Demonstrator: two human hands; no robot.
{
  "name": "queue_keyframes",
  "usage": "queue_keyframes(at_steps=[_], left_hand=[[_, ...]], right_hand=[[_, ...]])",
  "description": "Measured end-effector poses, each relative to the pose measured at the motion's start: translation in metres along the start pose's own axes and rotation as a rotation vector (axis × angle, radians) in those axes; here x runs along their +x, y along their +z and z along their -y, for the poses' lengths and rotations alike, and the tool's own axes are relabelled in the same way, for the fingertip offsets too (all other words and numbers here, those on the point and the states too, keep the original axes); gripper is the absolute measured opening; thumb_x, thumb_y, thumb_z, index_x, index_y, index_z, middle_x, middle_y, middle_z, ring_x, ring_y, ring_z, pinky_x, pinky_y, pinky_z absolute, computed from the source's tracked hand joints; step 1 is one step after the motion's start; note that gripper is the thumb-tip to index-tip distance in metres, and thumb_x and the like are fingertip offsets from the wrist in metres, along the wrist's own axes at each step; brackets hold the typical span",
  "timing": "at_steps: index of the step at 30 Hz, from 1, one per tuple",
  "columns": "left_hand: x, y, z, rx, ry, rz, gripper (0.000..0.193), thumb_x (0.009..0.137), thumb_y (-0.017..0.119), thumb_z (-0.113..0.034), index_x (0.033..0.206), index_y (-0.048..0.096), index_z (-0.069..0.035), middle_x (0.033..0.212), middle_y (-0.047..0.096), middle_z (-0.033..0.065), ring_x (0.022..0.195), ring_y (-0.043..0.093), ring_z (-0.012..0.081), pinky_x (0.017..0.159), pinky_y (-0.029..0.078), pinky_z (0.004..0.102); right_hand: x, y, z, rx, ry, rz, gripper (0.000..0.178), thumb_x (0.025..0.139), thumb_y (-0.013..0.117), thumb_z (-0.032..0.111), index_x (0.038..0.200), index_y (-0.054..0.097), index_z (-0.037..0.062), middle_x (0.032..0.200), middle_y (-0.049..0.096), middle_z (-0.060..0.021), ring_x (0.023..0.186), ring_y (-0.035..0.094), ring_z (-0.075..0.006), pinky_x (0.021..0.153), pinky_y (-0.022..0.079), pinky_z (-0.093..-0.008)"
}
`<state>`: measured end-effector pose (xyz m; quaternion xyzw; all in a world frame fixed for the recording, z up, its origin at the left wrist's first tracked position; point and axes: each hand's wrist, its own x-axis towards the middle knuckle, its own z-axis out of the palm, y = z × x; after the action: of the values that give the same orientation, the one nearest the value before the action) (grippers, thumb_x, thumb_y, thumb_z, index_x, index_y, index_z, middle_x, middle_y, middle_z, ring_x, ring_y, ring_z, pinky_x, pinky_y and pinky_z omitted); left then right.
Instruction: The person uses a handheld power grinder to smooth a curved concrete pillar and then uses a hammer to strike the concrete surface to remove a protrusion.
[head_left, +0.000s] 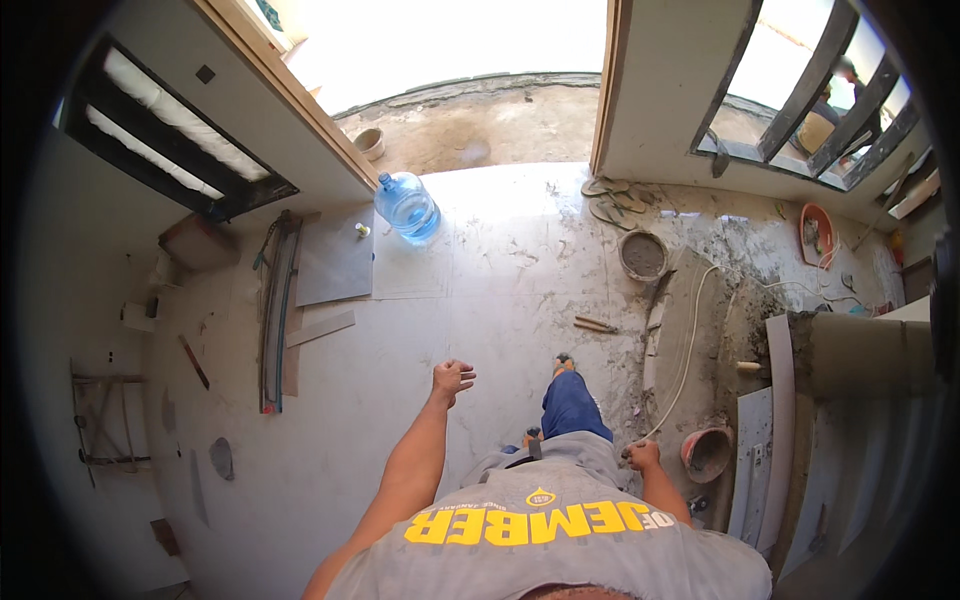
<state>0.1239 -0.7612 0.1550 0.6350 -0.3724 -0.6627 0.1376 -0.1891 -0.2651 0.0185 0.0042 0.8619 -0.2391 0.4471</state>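
Observation:
My left hand hangs out over the pale tiled floor with its fingers loosely bent and apart. Nothing shows in it. Low at my right side, my right hand has its fingers curled in. Something small and dark shows at its fingertips, too small to name. A pale cable runs over the floor close to this hand; whether they touch I cannot tell. Beside the same hand, a reddish bucket stands tilted. My feet are on the tiles, one ahead of the other.
Ahead, a blue water jug stands by the doorway near a grey tile. A mortar bucket, sandals and a wooden-handled tool lie ahead right. Long bars lie left. Through the window, a person is outside.

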Motion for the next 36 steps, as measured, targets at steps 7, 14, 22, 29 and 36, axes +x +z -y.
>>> queue_keyframes(at_steps=[7, 14, 22, 29, 36], left_hand=[[0.148, 0.074, -0.125, 0.389, 0.048, 0.198, 0.02, 0.099, 0.066, -0.02, 0.097, 0.066, 0.0, 0.101, 0.074, 0.0129, 0.089, 0.075, 0.0242, 0.072, 0.062, 0.0386], [0.184, 0.014, -0.165, 0.048, -0.349, -0.265, 0.012, 0.096, 0.058, -0.01, 0.101, 0.063, -0.001, 0.102, 0.073, 0.0156, 0.087, 0.076, 0.031, 0.072, 0.066, 0.0465], [0.267, 0.035, -0.229, -0.157, -0.487, -0.315, 0.019, 0.095, 0.056, -0.008, 0.107, 0.067, 0.002, 0.105, 0.072, 0.0177, 0.092, 0.075, 0.034, 0.074, 0.065, 0.0473], [0.468, 0.027, -0.39, -0.144, -0.601, -0.222, 0.026, 0.099, 0.052, -0.009, 0.114, 0.067, 0.006, 0.111, 0.072, 0.0203, 0.1, 0.074, 0.0363, 0.078, 0.064, 0.05], [0.694, 0.034, -0.734, -0.256, 0.033, -0.117, 0.017, 0.098, 0.052, -0.013, 0.096, 0.067, -0.005, 0.106, 0.072, 0.0113, 0.097, 0.073, 0.0258, 0.085, 0.061, 0.0438]], right_hand=[[0.076, -0.015, 0.156, -0.023, 0.367, 0.148, 0.031, 0.079, 0.081, 0.02, 0.1, 0.076, -0.0011, 0.095, 0.078, -0.0185, 0.085, 0.078, -0.0306, 0.074, 0.061, -0.0457], [0.29, -0.041, 0.448, -0.325, 0.019, 0.16, 0.026, 0.083, 0.081, 0.018, 0.098, 0.073, -0.0015, 0.088, 0.076, -0.0183, 0.08, 0.077, -0.0292, 0.061, 0.06, -0.05], [0.447, -0.039, 0.922, -0.249, -0.562, -0.146, 0.028, 0.083, 0.08, 0.023, 0.1, 0.074, 0.0018, 0.094, 0.077, -0.0193, 0.083, 0.076, -0.029, 0.077, 0.06, -0.04], [0.453, 0.029, 1.106, -0.139, -0.341, 0.198, 0.021, 0.094, 0.074, 0.013, 0.108, 0.065, 0.0002, 0.083, 0.069, -0.0091, 0.059, 0.065, -0.0171, 0.047, 0.051, -0.0341], [0.527, 0.023, 1.112, -0.147, -0.004, 0.212, 0.015, 0.092, 0.075, 0.013, 0.096, 0.07, 0.0002, 0.08, 0.071, -0.0102, 0.064, 0.069, -0.0205, 0.049, 0.052, -0.0354]])
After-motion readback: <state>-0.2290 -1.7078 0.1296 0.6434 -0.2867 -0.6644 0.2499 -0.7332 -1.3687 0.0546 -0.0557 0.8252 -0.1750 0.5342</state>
